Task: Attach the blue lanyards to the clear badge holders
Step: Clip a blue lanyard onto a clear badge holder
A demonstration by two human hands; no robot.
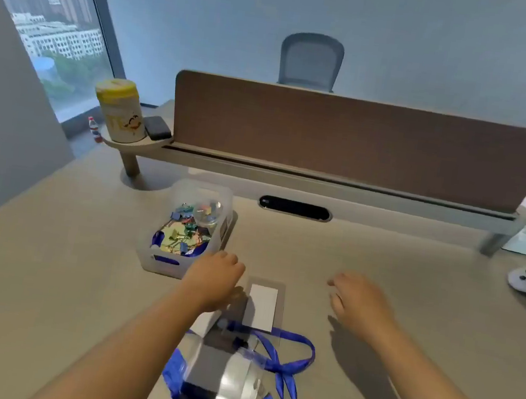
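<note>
While both bare forearms reach forward over it, the wide beige desk (pixel 47 272) carries everything, with a long brown divider panel (pixel 361 145) standing along its far side. Nearer, left of centre, sits a translucent plastic bin (pixel 181 264) of coloured binder clips. Below it, clear badge holders (pixel 226 377) lie piled with blue lanyards (pixel 287 365) looped among them; one clear holder with a white card (pixel 261 308) lies flat just above the pile. The left hand (pixel 215 279) hangs over that holder's left edge, fingers curled down; I cannot tell whether it grips anything. The right hand (pixel 353 301) hovers well apart, loose and empty.
</note>
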